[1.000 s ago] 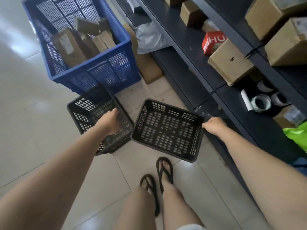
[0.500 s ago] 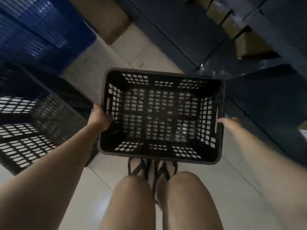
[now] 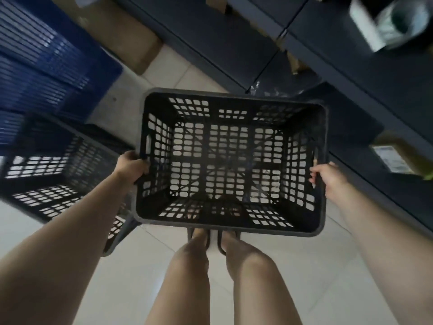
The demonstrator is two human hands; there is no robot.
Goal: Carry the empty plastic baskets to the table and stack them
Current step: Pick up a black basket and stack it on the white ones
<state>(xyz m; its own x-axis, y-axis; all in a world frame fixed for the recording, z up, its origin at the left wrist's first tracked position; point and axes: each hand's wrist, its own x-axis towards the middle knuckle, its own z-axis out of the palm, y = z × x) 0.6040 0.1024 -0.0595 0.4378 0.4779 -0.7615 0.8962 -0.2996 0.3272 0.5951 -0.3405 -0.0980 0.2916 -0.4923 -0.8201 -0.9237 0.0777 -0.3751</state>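
An empty black plastic basket [image 3: 230, 225] with perforated walls fills the middle of the head view, held level above my feet. My left hand [image 3: 132, 164] grips its left rim and my right hand [image 3: 326, 175] grips its right rim. A second black basket [image 3: 54, 170] lies tilted on the floor to the left, partly behind my left forearm. No table is in view.
A big blue crate [image 3: 46, 62] stands at the upper left with a cardboard box [image 3: 126, 41] beside it. Dark shelving [image 3: 351, 73] holding boxes and tape rolls runs along the right side. Pale tiled floor [image 3: 293, 266] lies below.
One second ago each hand was on a different basket on the floor. Both hands now hold the right basket, which has risen toward the camera; the left basket stays on the floor.
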